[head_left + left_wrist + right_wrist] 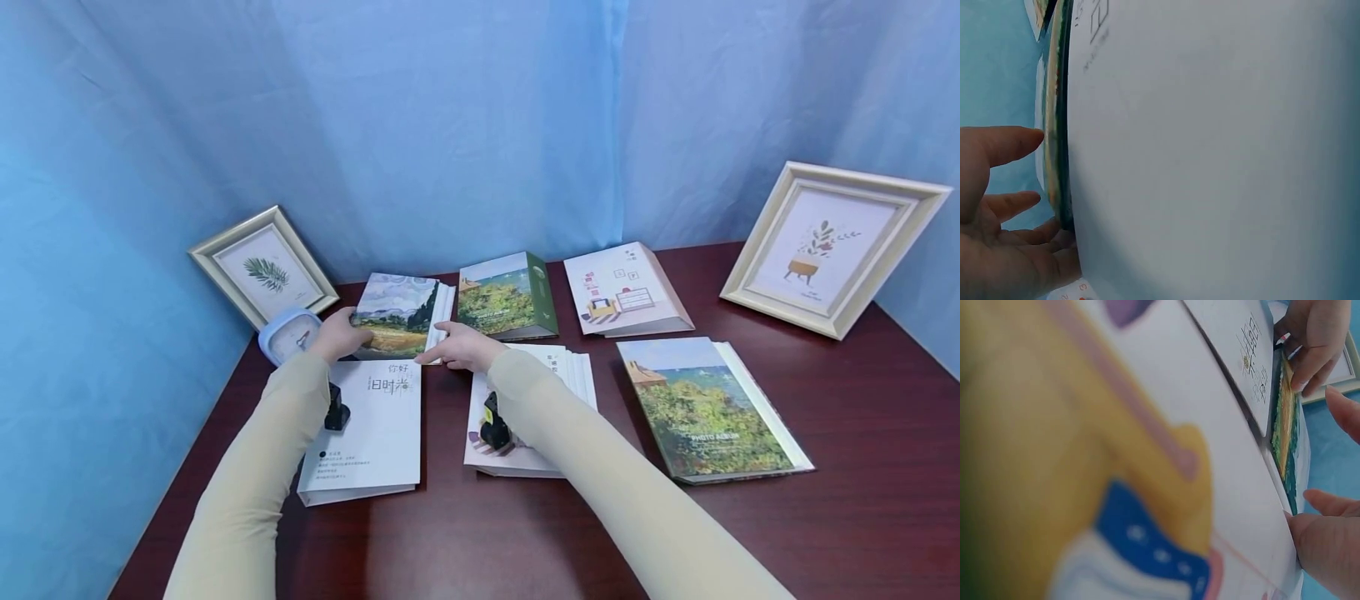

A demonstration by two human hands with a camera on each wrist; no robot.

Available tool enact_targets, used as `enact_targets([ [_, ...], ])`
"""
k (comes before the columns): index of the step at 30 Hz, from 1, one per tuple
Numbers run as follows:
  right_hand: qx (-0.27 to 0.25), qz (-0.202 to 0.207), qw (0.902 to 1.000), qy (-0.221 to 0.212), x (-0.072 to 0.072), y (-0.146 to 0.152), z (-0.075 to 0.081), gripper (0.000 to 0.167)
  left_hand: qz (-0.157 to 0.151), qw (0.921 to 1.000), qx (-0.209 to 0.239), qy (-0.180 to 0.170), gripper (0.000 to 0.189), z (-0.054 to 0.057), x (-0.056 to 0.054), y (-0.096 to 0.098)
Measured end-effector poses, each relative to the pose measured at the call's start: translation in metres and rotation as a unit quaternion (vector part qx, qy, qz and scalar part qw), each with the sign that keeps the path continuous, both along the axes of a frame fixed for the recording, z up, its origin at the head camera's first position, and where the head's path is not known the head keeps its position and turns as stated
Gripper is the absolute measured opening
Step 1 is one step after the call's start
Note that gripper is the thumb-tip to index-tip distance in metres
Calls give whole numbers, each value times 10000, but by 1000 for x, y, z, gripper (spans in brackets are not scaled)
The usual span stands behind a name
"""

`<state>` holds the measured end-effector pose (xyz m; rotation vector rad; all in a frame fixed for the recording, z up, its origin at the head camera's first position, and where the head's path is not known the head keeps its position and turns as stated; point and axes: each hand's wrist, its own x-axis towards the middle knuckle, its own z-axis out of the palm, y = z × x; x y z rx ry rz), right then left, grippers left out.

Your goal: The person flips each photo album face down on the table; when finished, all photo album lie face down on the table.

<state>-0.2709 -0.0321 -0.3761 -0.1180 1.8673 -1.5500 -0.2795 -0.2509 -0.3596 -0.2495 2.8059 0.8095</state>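
A photo album (395, 312) with a painted landscape cover lies in the back row at the left. At its left edge is my left hand (339, 333), the thumb reaching over the cover and fingers curled at the side. My right hand (467, 346) is at the album's right side by the white page edges, thumb and fingers spread apart. In the right wrist view, its fingers (1325, 503) lie close to the album's edge. Just in front is a white album (367, 433) with Chinese characters, which fills most of the left wrist view.
A light-blue clock (291, 335) stands beside my left hand, before a framed leaf print (266, 271). Below my right forearm lies another white album (581, 375). Further right are green-covered albums (498, 296) (708, 408), a pink-white album (626, 287) and a framed plant picture (817, 242).
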Motion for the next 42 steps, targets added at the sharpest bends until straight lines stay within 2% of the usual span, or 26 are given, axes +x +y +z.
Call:
enact_targets([
  [1, -9, 6, 10000, -3, 0, 0, 0, 81, 24, 10000, -38, 35, 66, 0, 1, -1],
  [5, -27, 23, 10000, 42, 1, -1, 0, 81, 222, 9998, -13, -21, 27, 0, 0, -5],
  [8, -32, 34, 10000, 83, 2, 0, 1, 81, 290, 9993, 128, -189, 32, 2, -1, -4],
  [10, -8, 23, 9999, 115, 3, 1, 2, 81, 219, 9989, 275, -314, 32, 5, 0, -1],
  [14, 66, -48, 9998, 158, 1, 4, 5, 82, 81, 9961, 664, -579, 54, 10, 3, 6],
  [16, 63, -84, 9998, 142, 0, 4, 5, 83, 94, 9934, 902, -697, 58, 11, 2, 7],
  [19, 35, -95, 9999, 109, 0, 3, 3, 83, 151, 9863, 1398, -861, 59, 12, 3, 6],
  [21, 6, -102, 9999, 83, 0, 2, 2, 83, 37, 9801, 1727, -981, 58, 11, 4, 3],
  [26, -3, -87, 9999, 101, 1, 1, 1, 81, -122, 9522, 2869, -1038, 55, 11, 8, -4],
  [29, 18, -97, 9998, 164, 1, 0, 2, 79, -45, 9411, 3259, -897, 54, 12, 10, -7],
  [32, -3, -119, 9998, 184, 2, 0, 3, 77, -32, 9385, 3363, -786, 55, 13, 12, -9],
  [39, -130, -137, 9998, 86, 4, 0, 3, 74, -344, 9315, 3577, -559, 64, 11, 14, -16],
  [42, -167, -174, 9997, 45, 4, 0, 3, 73, -245, 9288, 3674, -415, 65, 11, 12, -16],
])
